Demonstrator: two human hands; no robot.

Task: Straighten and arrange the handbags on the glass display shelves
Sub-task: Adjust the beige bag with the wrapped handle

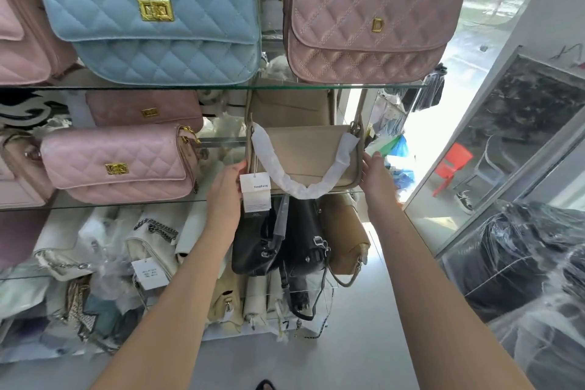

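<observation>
A beige handbag (308,152) stands on the middle glass shelf (126,203), its strap wrapped in white paper and a white tag (254,191) hanging at its left. My left hand (226,190) touches the bag's left side by the tag, and my right hand (375,172) presses flat against its right side. The fingers of both look fairly straight. On the upper shelf (269,86) stand a blue quilted bag (152,13) and a dusty pink quilted bag (370,16). A light pink quilted bag (120,163) sits left of the beige one.
Below the middle shelf hang a black bag (281,241) and a tan bag (346,244), with cream bags (152,250) and wrapping piled lower left. Plastic-wrapped dark goods (525,263) lie at right. A glass door and a red stool (452,165) are behind.
</observation>
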